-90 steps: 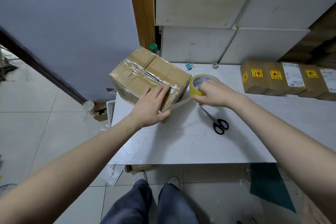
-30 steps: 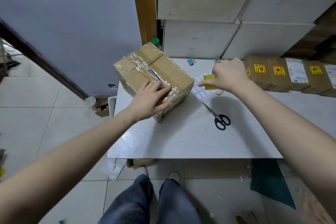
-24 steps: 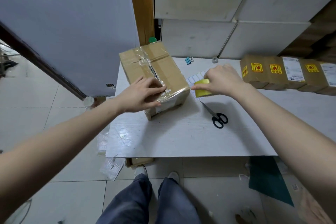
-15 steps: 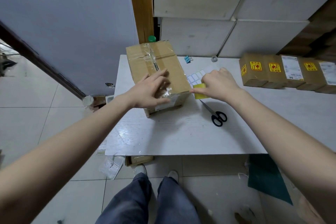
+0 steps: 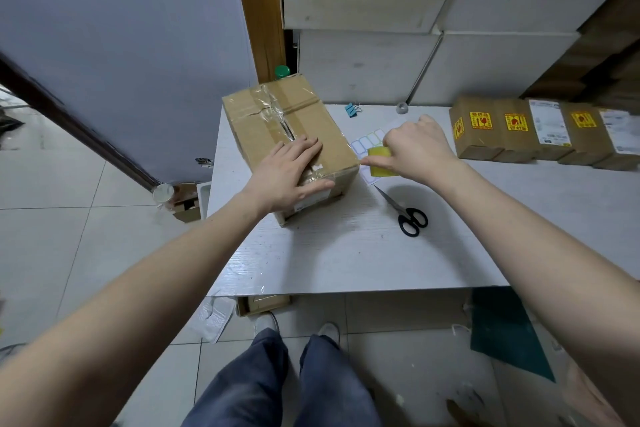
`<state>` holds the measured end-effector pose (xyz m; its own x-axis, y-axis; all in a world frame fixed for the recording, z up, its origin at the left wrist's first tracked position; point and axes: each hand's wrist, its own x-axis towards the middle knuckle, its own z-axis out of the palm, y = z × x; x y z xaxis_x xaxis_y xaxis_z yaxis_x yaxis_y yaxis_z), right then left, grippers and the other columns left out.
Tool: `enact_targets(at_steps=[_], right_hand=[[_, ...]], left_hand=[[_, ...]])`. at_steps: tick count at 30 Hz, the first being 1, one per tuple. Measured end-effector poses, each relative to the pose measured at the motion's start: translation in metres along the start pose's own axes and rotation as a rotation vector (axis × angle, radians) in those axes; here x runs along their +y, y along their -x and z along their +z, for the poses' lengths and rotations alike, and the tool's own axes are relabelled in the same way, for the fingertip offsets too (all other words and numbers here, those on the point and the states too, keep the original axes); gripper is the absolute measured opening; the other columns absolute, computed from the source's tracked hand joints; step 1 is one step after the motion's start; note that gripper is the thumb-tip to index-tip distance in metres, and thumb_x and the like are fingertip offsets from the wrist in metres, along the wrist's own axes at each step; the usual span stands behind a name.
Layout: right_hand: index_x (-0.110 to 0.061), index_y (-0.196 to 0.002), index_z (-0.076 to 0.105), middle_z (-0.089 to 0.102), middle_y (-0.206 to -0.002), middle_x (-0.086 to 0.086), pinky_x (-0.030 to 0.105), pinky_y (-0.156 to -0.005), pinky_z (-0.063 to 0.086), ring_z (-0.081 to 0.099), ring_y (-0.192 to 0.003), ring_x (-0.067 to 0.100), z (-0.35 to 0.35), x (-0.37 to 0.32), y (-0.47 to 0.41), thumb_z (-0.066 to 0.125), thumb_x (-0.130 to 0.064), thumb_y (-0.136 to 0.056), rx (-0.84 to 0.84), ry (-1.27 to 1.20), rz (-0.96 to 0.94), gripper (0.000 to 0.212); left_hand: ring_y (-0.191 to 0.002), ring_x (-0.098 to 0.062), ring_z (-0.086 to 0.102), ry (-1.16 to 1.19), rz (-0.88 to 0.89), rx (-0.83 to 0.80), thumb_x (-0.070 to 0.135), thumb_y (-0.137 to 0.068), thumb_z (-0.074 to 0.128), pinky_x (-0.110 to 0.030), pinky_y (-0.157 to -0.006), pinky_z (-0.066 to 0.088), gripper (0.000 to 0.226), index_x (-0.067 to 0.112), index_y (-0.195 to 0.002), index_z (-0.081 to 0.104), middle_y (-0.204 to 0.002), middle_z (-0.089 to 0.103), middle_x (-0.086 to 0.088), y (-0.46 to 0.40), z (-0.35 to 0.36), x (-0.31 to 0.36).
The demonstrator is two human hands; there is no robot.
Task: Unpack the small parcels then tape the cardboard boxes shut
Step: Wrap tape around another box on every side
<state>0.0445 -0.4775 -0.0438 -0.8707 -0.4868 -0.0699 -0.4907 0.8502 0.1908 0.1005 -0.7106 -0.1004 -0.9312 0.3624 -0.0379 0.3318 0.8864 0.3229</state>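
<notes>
Here, in the single head view, the left hand point(image 5: 289, 173) lies flat on the near end of the brown cardboard box with clear tape along its top seam point(image 5: 287, 135), fingers straight and spread over the seam, the thumb reaching down over the near edge; it seems to be pinning the box and pressing down the tape already laid. Just right of those fingertips, at the box's near right corner, the right hand point(image 5: 415, 149) has its fingers curled round a yellow roll of packing tape point(image 5: 380, 157), with one fingertip reaching toward the corner, probably to carry a strip round the side; whether tape runs from roll to box I cannot tell. The box sits at the left end of the white table point(image 5: 346, 253). Under the right hand's fingers lies a sheet of small blank blue-bordered labels point(image 5: 363, 142), and nearer the person than those fingers rest black-handled scissors point(image 5: 407, 215), blades shut, likely kept near for cutting. Well to the right of the knuckles stands a row of small brown cardboard parcels point(image 5: 540, 132) carrying yellow stickers with red symbols and white shipping labels; the print is too small to read. Beyond the fingers lies a blue binder clip point(image 5: 352, 109).
</notes>
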Motion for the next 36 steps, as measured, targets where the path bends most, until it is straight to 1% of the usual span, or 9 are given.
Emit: enact_targets(at_steps=[5, 11, 14, 19, 23, 29, 31, 33, 36], right_hand=[[-0.014, -0.053, 0.031, 0.059, -0.069, 0.009, 0.039, -0.092, 0.033, 0.045, -0.063, 0.026, 0.002, 0.000, -0.006, 0.038, -0.070, -0.085, -0.011, 0.043, 0.002, 0.065], [-0.014, -0.057, 0.036, 0.056, -0.066, 0.008, 0.037, -0.084, 0.032, 0.045, -0.063, 0.025, 0.009, -0.001, -0.015, 0.037, -0.074, -0.082, -0.042, 0.066, 0.008, 0.065], [-0.014, -0.057, 0.037, 0.047, -0.061, 0.005, 0.035, -0.075, 0.026, 0.046, -0.063, 0.025, 0.012, -0.001, -0.018, 0.037, -0.076, -0.080, -0.071, 0.045, 0.015, 0.067], [-0.015, -0.061, 0.040, 0.044, -0.062, 0.002, 0.037, -0.077, 0.028, 0.050, -0.070, 0.027, 0.018, 0.002, -0.023, 0.039, -0.078, -0.078, -0.135, -0.032, 0.042, 0.065], [-0.017, -0.086, 0.062, 0.053, -0.079, 0.003, 0.036, -0.077, 0.024, 0.055, -0.092, 0.029, 0.023, 0.005, -0.027, 0.043, -0.074, -0.081, -0.236, -0.189, 0.049, 0.060], [-0.021, -0.095, 0.064, 0.060, -0.097, 0.001, 0.037, -0.081, 0.024, 0.045, -0.099, 0.022, 0.026, 0.008, -0.029, 0.049, -0.055, -0.090, -0.345, -0.443, 0.080, 0.037], [-0.024, -0.082, 0.061, 0.058, -0.085, -0.003, 0.035, -0.079, 0.025, 0.047, -0.094, 0.022, 0.028, 0.007, -0.028, 0.049, -0.056, -0.089, -0.355, -0.456, 0.095, 0.034], [-0.021, -0.067, 0.050, 0.051, -0.071, -0.006, 0.035, -0.077, 0.026, 0.047, -0.078, 0.016, 0.030, 0.005, -0.027, 0.048, -0.062, -0.087, -0.364, -0.474, 0.108, 0.046], [-0.019, -0.063, 0.042, 0.044, -0.060, -0.005, 0.034, -0.071, 0.027, 0.041, -0.064, 0.006, 0.031, 0.002, -0.028, 0.047, -0.070, -0.083, -0.382, -0.509, 0.109, 0.055]], left_hand=[[-0.146, -0.016, 0.018, 0.013, 0.009, 0.031, 0.066, -0.085, 0.046, -0.039, -0.119, 0.014, 0.084, 0.016, -0.150, 0.028, -0.156, 0.028, 0.001, 0.001, 0.000, -0.003], [-0.144, -0.018, 0.023, 0.015, 0.014, 0.028, 0.077, -0.074, 0.033, -0.039, -0.117, 0.018, 0.097, 0.014, -0.148, 0.032, -0.154, 0.032, 0.000, 0.000, 0.000, -0.004], [-0.144, -0.018, 0.025, 0.007, 0.013, 0.048, 0.073, -0.081, 0.035, -0.037, -0.117, 0.018, 0.088, 0.015, -0.148, 0.034, -0.154, 0.033, 0.001, 0.000, 0.002, -0.007], [-0.140, -0.018, 0.031, 0.010, 0.013, 0.094, 0.059, -0.092, 0.043, -0.034, -0.116, 0.016, 0.068, 0.017, -0.145, 0.039, -0.152, 0.037, 0.002, -0.001, 0.005, -0.006], [-0.136, -0.018, 0.037, -0.001, 0.022, 0.119, 0.052, -0.095, 0.045, -0.036, -0.116, 0.019, 0.058, 0.019, -0.142, 0.043, -0.149, 0.040, 0.003, -0.001, 0.005, -0.005], [-0.142, -0.016, 0.028, -0.034, 0.095, 0.042, 0.050, -0.097, 0.043, -0.037, -0.118, 0.009, 0.057, 0.023, -0.147, 0.037, -0.152, 0.036, 0.003, -0.008, 0.000, -0.012], [-0.144, -0.015, 0.024, -0.038, 0.142, -0.021, 0.050, -0.097, 0.042, -0.040, -0.119, 0.008, 0.059, 0.023, -0.148, 0.033, -0.154, 0.033, 0.003, -0.013, -0.005, -0.019], [-0.146, -0.014, 0.019, -0.029, 0.177, -0.070, 0.050, -0.097, 0.041, -0.043, -0.119, 0.007, 0.060, 0.024, -0.149, 0.030, -0.156, 0.029, 0.003, -0.017, -0.010, -0.024], [-0.147, -0.013, 0.013, -0.020, 0.179, -0.094, 0.047, -0.098, 0.040, -0.041, -0.119, 0.001, 0.059, 0.025, -0.150, 0.026, -0.157, 0.024, 0.005, -0.017, -0.013, -0.028]])
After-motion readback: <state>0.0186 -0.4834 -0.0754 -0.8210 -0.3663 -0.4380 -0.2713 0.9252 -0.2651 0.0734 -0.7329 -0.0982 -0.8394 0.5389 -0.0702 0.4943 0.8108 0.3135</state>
